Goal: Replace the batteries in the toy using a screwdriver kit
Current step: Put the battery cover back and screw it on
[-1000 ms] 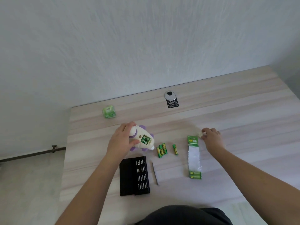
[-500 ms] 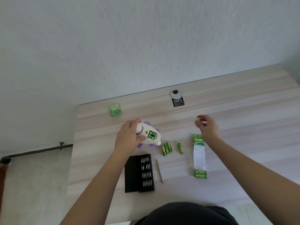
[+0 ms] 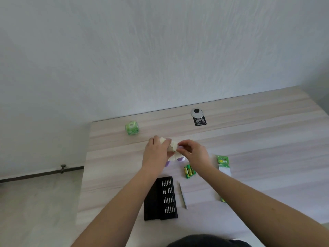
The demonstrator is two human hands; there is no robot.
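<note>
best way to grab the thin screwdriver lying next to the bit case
Pinch the screwdriver across the middle of its slim shaft, coming straight down from above with thumb and forefinger. It lies flat on the table, its length running away from the person. Bare wood shows on both sides, between it and the bit case, so fingers have room. The right hand looks nearer.

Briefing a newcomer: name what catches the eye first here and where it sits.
Both hands meet on the white and purple toy at the table's middle, left hand gripping it, right hand at its top. Just nearer lie the black open bit case and loose green batteries.
</note>
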